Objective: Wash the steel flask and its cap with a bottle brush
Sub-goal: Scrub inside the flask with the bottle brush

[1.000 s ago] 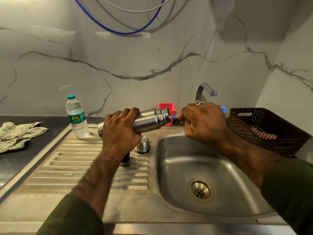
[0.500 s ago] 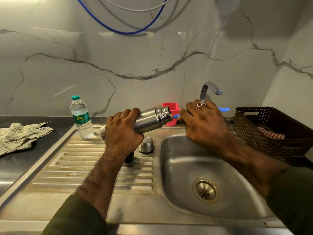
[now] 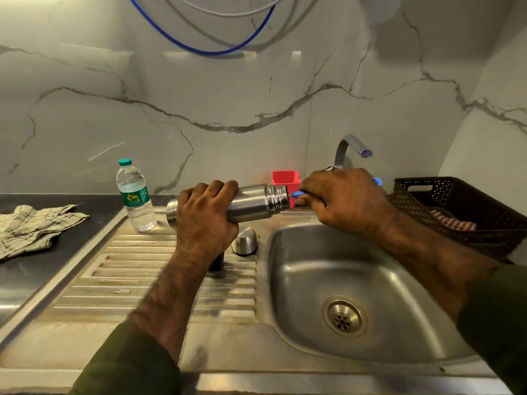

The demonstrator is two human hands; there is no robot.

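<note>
Left hand point(image 3: 206, 220) wrapped around the middle of the steel flask point(image 3: 251, 202), holding it sideways in the air above the ribbed draining part of the counter point(image 3: 148, 283), close to the left rim of the sink point(image 3: 370, 286). Open mouth of the flask pointing right, toward the other hand. Right hand point(image 3: 346, 201) curled around the blue handle of the bottle brush point(image 3: 298, 194), right at the flask's mouth; brush head hidden, so cannot tell how far in. Blue end of the handle poking out past the far side of the right hand. Ring on 1 finger of the right hand. Shiny steel cap point(image 3: 244, 241) sitting on the draining part, just below the flask and next to the sink's left rim. Small dark thing beside the cap, mostly hidden by the left wrist. Red cup point(image 3: 285, 178) at the back edge of the counter, behind the flask's mouth. Tap point(image 3: 349, 148) standing behind the right hand, no water seen at its spout. Water bottle point(image 3: 135, 195) with a green cap standing upright near the back left corner of the draining part. Checked cloth point(image 3: 31, 226) lying crumpled on the dark counter at the far left. Brown basket point(image 3: 456, 206) at the right of the sink, with a striped cloth inside.
</note>
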